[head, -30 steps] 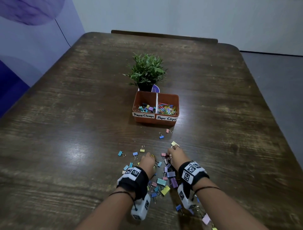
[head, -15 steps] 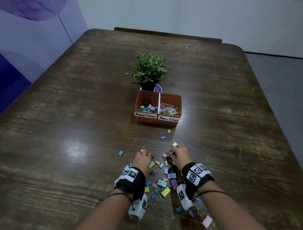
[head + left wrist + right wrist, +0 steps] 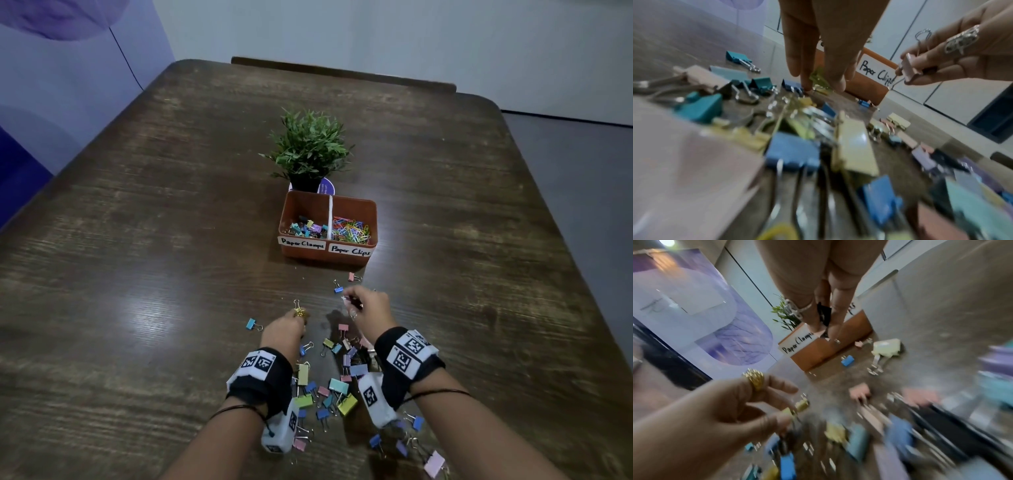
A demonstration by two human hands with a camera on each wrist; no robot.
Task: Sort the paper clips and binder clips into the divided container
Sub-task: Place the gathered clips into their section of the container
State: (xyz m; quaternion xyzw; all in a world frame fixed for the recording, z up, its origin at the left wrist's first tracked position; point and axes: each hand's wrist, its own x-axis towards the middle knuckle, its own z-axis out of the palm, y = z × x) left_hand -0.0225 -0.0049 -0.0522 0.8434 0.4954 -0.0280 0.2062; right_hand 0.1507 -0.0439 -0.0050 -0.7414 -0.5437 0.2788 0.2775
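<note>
From the head camera, an orange divided container (image 3: 328, 255) is seen on the wooden table (image 3: 137, 274), in front of a small plant (image 3: 310, 147); binder clips fill its left compartment, paper clips its right. More binder clips (image 3: 337, 387) are scattered near the wrists. The left hand (image 3: 284, 329) is lowered over them; the right hand (image 3: 368, 310) is raised.

In the left wrist view, a yellow clip (image 3: 819, 80) is pinched between the left fingertips (image 3: 804, 84) at the table, and a pink clip (image 3: 909, 69) is gripped by the right hand.

In the right wrist view, a dark clip (image 3: 824, 313) is also held between the right fingers.
</note>
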